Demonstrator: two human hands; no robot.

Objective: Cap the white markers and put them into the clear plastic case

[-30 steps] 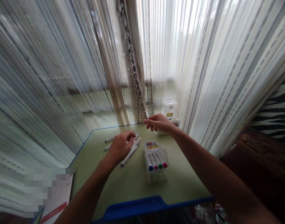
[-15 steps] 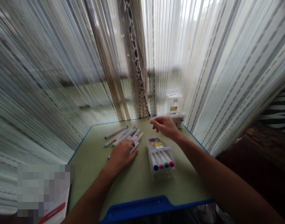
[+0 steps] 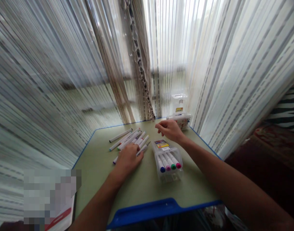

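Note:
My left hand is over the near side of a loose pile of white markers, its fingers closed around one marker whose far end pokes out past the fingertips. My right hand hovers above the table to the right of the pile, fingers curled together, and I see nothing in them. Between my forearms lies a clear plastic case, its lid open and tilted back. Several markers rest side by side inside, with blue, pink, green and magenta ends facing me.
A second clear case with its lid raised stands at the far right corner. The green tabletop has a blue rim. A flat white and red item, partly pixelated, is at lower left. Curtains hang around the far side.
The view has shifted slightly. My left fingers have closed a little on a marker, and its end shows more clearly past them. My right hand stays almost where it was.

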